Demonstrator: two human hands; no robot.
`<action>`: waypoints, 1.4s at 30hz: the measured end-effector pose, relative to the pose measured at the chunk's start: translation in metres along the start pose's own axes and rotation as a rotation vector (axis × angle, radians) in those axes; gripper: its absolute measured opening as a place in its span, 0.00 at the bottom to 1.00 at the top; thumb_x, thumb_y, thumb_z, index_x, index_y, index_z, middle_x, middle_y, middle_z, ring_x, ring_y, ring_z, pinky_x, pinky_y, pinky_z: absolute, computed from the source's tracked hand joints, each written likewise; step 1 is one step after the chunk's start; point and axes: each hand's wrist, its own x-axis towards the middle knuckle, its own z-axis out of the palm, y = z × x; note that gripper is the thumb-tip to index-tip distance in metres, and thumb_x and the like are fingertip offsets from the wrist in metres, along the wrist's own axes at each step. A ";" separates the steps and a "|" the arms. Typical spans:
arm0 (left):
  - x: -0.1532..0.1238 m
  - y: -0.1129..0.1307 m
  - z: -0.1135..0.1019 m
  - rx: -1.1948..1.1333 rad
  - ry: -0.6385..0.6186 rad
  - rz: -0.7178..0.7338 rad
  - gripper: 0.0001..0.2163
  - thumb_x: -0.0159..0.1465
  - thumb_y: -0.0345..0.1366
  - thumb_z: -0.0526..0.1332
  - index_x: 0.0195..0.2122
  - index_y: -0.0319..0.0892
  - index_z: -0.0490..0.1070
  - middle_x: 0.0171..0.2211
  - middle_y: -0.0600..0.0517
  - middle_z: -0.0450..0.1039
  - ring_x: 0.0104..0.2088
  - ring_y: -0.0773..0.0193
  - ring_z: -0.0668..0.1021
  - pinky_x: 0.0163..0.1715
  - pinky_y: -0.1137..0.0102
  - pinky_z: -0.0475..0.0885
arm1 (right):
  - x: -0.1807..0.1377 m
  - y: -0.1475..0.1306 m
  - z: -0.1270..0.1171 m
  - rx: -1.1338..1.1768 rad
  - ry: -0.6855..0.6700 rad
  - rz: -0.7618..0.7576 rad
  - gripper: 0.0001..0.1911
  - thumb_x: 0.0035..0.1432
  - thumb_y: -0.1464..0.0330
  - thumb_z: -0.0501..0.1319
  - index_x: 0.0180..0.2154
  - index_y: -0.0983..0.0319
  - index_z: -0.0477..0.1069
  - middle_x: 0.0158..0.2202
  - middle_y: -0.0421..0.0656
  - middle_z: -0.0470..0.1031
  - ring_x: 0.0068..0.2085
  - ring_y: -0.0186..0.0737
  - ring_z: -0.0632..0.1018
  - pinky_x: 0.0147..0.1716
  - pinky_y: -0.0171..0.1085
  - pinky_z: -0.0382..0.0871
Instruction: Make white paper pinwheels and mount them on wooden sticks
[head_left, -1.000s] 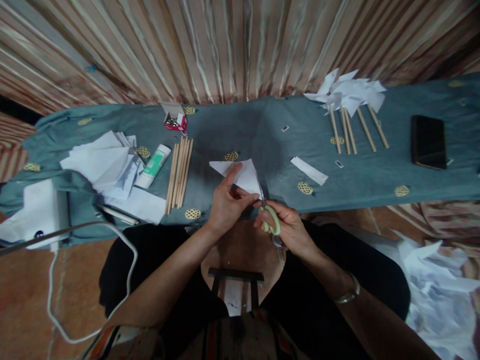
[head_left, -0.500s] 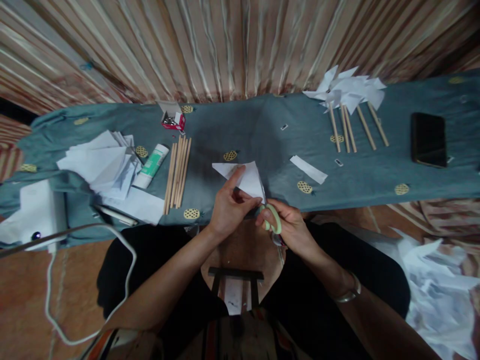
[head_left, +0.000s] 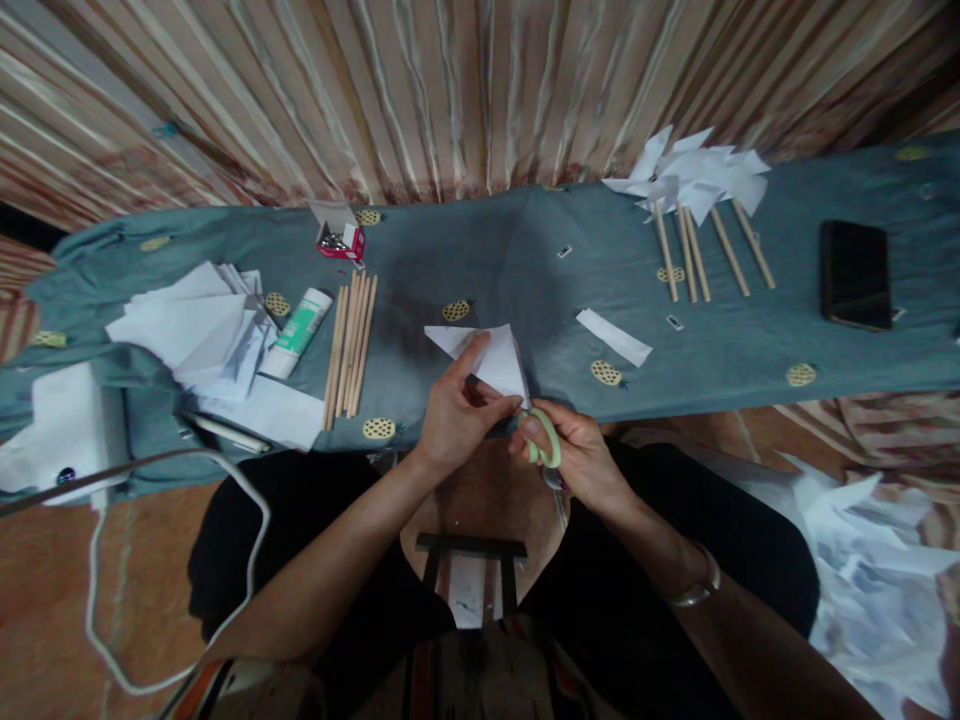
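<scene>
left hand (head_left: 457,415) pinched on the near corner of the folded white paper (head_left: 496,362), index finger laid along its top face. paper sits at the near edge of the blue-clothed table (head_left: 525,265), its long edge running left to right. right hand (head_left: 581,462) closed through the green loops of the scissors (head_left: 543,440); blades are dim and seem to point up and away, at the paper's right edge beside the left thumb. paper lies up-left of the right hand. wooden sticks (head_left: 349,340) and glue tube (head_left: 300,322) sit left, well apart; phone (head_left: 855,275) far right.
</scene>
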 end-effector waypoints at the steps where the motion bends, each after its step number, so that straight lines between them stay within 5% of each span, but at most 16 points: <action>1: 0.000 0.000 0.000 -0.001 -0.004 0.001 0.38 0.49 0.31 0.73 0.62 0.38 0.64 0.23 0.57 0.76 0.23 0.67 0.78 0.27 0.74 0.75 | 0.000 -0.001 0.000 -0.012 -0.005 -0.001 0.19 0.50 0.51 0.69 0.31 0.60 0.75 0.21 0.37 0.74 0.22 0.29 0.70 0.21 0.30 0.64; 21: 0.000 -0.002 0.003 -0.017 -0.035 -0.028 0.37 0.50 0.33 0.72 0.62 0.37 0.64 0.23 0.57 0.77 0.23 0.67 0.77 0.27 0.73 0.74 | 0.000 -0.004 -0.001 -0.061 0.015 -0.007 0.22 0.52 0.49 0.67 0.26 0.61 0.74 0.17 0.35 0.67 0.21 0.29 0.68 0.21 0.30 0.62; 28: 0.001 -0.003 0.002 -0.045 -0.001 -0.066 0.39 0.46 0.32 0.74 0.61 0.38 0.66 0.22 0.58 0.76 0.23 0.67 0.77 0.27 0.73 0.75 | 0.013 -0.003 -0.015 -0.010 0.202 -0.053 0.25 0.50 0.44 0.65 0.33 0.60 0.75 0.21 0.39 0.74 0.21 0.32 0.70 0.21 0.32 0.64; 31: 0.003 -0.002 -0.001 -0.066 -0.003 -0.069 0.41 0.45 0.33 0.74 0.62 0.36 0.64 0.21 0.59 0.75 0.22 0.69 0.76 0.28 0.74 0.74 | 0.020 -0.011 -0.027 -0.223 0.292 -0.150 0.25 0.50 0.45 0.66 0.37 0.60 0.75 0.22 0.38 0.74 0.24 0.35 0.73 0.25 0.35 0.68; 36: 0.009 -0.005 -0.009 -0.060 0.049 -0.033 0.43 0.45 0.35 0.75 0.63 0.36 0.62 0.20 0.61 0.73 0.22 0.70 0.76 0.28 0.75 0.73 | 0.034 -0.030 -0.029 -0.891 0.493 -0.262 0.25 0.55 0.53 0.66 0.47 0.63 0.72 0.27 0.43 0.78 0.30 0.43 0.78 0.33 0.40 0.69; 42: 0.015 -0.016 -0.022 -0.009 0.138 0.016 0.37 0.47 0.36 0.73 0.60 0.37 0.67 0.25 0.59 0.74 0.24 0.70 0.75 0.32 0.71 0.75 | 0.056 -0.039 -0.004 -1.102 0.354 -0.242 0.21 0.59 0.65 0.63 0.53 0.64 0.67 0.40 0.49 0.82 0.40 0.47 0.82 0.40 0.41 0.71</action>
